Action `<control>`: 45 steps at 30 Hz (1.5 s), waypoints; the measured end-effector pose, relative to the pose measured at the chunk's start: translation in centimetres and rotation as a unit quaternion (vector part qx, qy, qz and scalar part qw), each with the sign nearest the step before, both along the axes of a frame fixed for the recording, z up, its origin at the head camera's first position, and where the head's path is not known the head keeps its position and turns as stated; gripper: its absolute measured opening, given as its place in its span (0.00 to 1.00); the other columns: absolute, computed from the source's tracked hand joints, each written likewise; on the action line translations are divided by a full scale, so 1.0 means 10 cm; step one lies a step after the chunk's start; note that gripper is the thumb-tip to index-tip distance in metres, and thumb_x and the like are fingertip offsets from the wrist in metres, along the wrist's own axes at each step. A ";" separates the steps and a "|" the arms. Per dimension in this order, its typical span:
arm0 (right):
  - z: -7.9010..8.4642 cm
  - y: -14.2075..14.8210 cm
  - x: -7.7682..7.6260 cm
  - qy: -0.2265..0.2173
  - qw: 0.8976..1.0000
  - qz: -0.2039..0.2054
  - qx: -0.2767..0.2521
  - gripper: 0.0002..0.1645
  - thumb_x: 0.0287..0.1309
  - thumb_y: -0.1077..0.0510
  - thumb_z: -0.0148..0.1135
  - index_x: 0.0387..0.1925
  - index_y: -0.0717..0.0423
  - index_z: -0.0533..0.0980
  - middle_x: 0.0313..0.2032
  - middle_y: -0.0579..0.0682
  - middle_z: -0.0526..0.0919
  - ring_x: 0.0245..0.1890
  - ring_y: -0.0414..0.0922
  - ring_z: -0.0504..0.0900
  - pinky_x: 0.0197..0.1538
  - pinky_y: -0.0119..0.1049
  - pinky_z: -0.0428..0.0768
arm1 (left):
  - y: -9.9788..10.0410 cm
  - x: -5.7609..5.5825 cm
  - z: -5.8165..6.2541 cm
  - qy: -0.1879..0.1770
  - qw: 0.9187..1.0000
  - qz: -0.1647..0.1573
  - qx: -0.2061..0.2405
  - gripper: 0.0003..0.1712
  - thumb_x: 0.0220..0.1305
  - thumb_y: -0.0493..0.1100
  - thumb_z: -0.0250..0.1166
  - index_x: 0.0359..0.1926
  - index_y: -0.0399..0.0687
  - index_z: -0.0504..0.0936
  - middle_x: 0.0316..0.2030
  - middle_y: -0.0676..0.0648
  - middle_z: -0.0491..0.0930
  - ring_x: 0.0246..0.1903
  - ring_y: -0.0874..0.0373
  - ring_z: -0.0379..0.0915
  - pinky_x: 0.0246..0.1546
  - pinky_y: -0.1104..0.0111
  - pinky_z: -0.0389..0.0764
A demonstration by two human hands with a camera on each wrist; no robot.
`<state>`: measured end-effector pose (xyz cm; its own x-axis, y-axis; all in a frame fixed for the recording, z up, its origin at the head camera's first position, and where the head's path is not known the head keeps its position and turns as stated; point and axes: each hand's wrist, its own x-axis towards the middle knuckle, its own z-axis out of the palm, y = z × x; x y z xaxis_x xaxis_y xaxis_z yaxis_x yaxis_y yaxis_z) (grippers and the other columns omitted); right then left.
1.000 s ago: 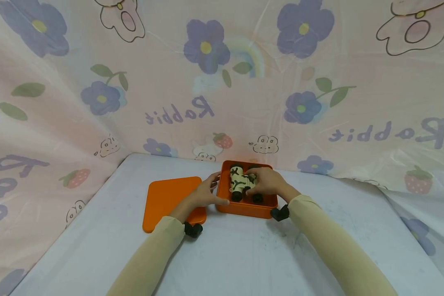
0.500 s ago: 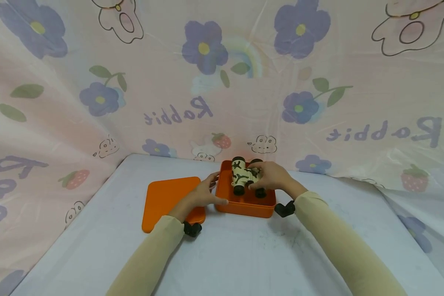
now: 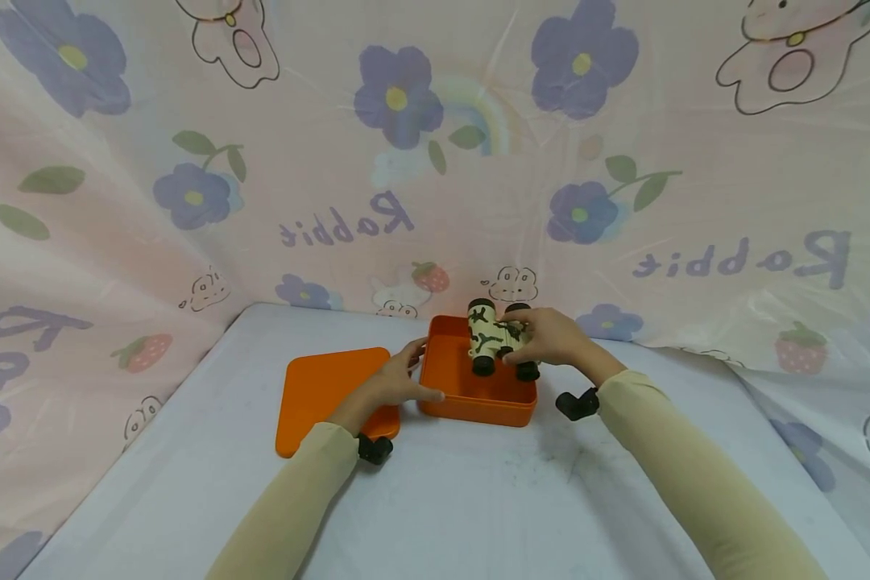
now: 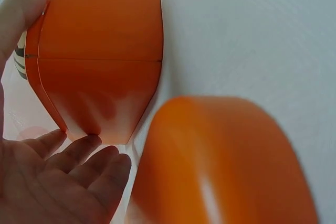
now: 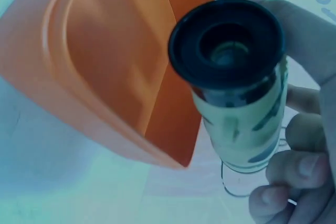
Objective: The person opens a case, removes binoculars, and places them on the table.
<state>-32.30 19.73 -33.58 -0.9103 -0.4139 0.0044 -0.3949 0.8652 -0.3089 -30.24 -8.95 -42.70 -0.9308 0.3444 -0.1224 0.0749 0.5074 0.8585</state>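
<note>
A pair of camouflage binoculars (image 3: 484, 338) with black ends is held in my right hand (image 3: 551, 337), above the right part of an orange box (image 3: 442, 408). In the right wrist view a black eyepiece (image 5: 227, 51) faces the camera, and the fingers curl about the barrel. My left hand (image 3: 399, 383) rests at the box's left side. Its thumb (image 4: 23, 11) lies at the box rim in the left wrist view, and the extended fingers (image 4: 73, 153) are at the box's end wall. The visible part of the box's inside is bare.
An orange lid (image 3: 326, 395) lies on the white table (image 3: 449, 499) to the left of the box, partly beneath the left forearm. A patterned curtain (image 3: 333, 161) with flowers and rabbits rises behind the table and along its left side.
My right hand has lifted the binoculars up from inside the box and moved them to the right. My left hand has stayed at the box's left side.
</note>
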 end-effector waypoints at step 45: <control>0.05 1.13 0.25 0.019 0.998 -0.050 0.013 0.51 0.42 0.34 0.73 0.63 0.55 0.71 0.58 0.66 0.76 0.49 0.59 0.80 0.43 0.52 0.80 | -0.01 0.01 0.01 0.016 0.999 -0.014 -0.024 0.66 0.40 0.56 0.80 0.76 0.59 0.48 0.74 0.49 0.55 0.73 0.48 0.53 0.71 0.48 0.59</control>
<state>-29.76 31.01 -33.08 -0.9465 -0.3211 0.0310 -0.3170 0.9083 -0.2729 -30.11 -9.09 -42.65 -0.9243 0.3652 -0.1107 0.1162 0.5454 0.8301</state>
